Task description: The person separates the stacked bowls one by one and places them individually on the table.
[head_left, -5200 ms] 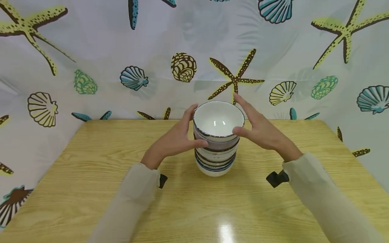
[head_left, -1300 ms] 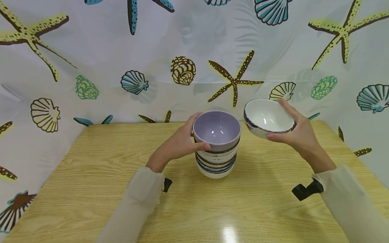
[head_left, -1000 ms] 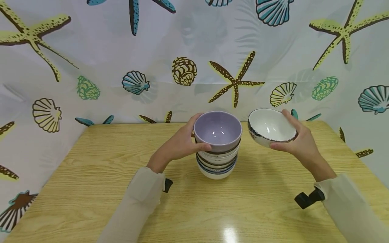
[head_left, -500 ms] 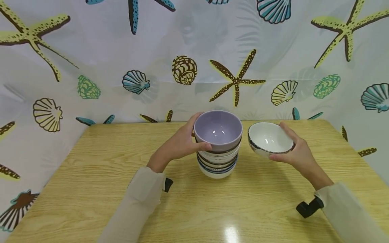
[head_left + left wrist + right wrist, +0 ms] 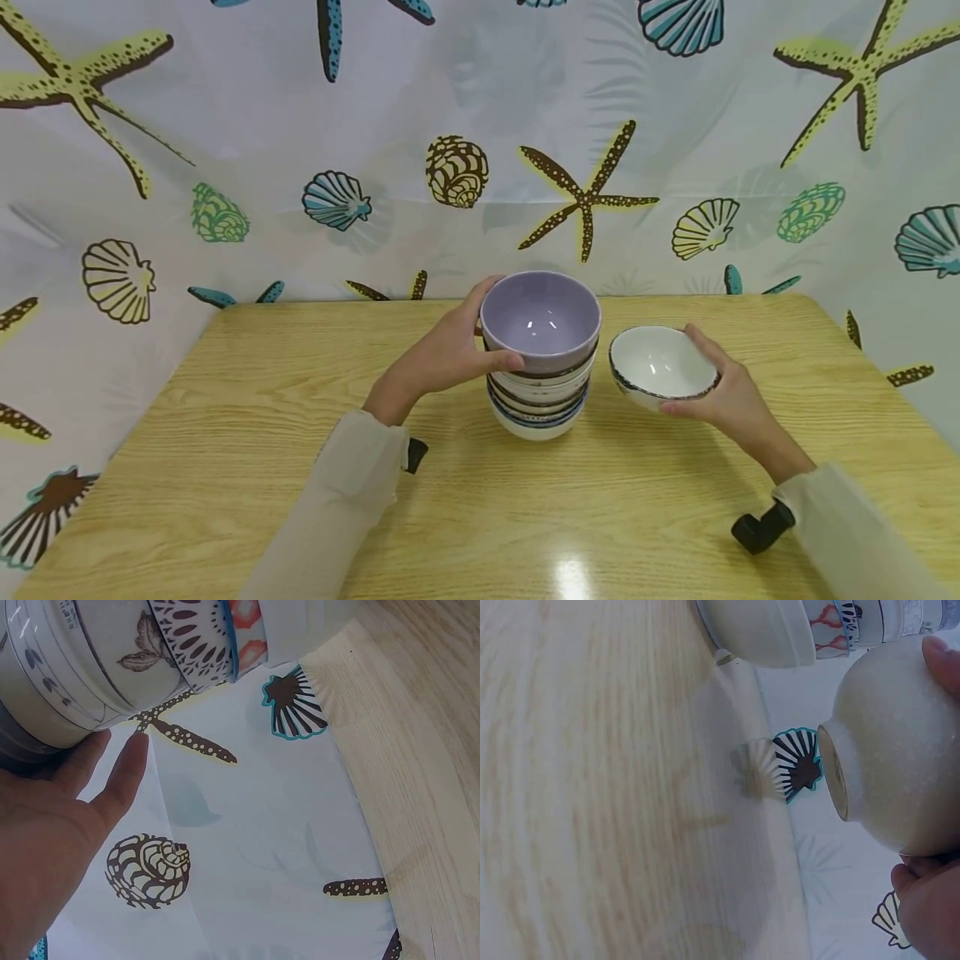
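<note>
White bowl (image 5: 662, 362) hangs gripped between fingers of the right hand (image 5: 729, 395); the left hand (image 5: 448, 354) clasps a lavender bowl (image 5: 540, 318).

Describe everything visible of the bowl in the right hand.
The bowl is white, glossy and empty inside, with a dark, uneven rim and a foot ring; it looks ceramic. It is held opening upward above the table, right of the stack and apart from it. Only the right hand touches it, gripping its side.

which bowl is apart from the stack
The white bowl, held in the right hand; all the others stand in one stack, with the purple bowl on top.
</note>
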